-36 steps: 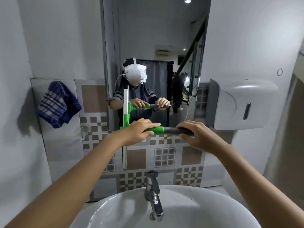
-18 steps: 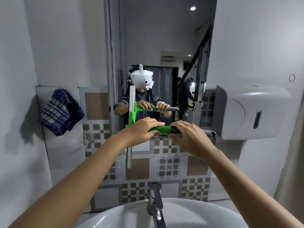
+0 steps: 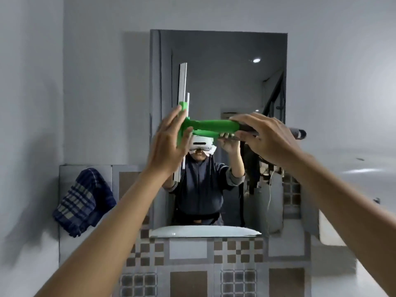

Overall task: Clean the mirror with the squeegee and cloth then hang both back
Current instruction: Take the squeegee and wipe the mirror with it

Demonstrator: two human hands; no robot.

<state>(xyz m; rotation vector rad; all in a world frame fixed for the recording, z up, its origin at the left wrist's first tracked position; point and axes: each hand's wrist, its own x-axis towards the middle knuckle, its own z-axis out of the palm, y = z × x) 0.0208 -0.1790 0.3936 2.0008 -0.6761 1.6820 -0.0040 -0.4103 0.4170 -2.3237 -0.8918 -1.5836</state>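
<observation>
The green squeegee [image 3: 211, 124] is raised against the left part of the wall mirror [image 3: 227, 78], its white blade [image 3: 182, 86] upright along the mirror's left edge. My left hand [image 3: 169, 144] presses flat-fingered on the green head by the blade. My right hand [image 3: 265, 138] grips the dark handle, whose grey end [image 3: 299, 133] sticks out to the right. A blue checked cloth [image 3: 82, 202] hangs on the tiled wall at the left, apart from both hands. The mirror reflects the person and the squeegee.
Patterned brown and grey tiles [image 3: 214, 264] cover the wall below the mirror. A white dispenser [image 3: 334, 230] juts from the right wall, partly behind my right arm. Plain grey wall surrounds the mirror above and to the left.
Both hands have lifted the squeegee from below the mirror up to its middle height. The view has tilted upward, so the sink and tap have dropped out of sight.
</observation>
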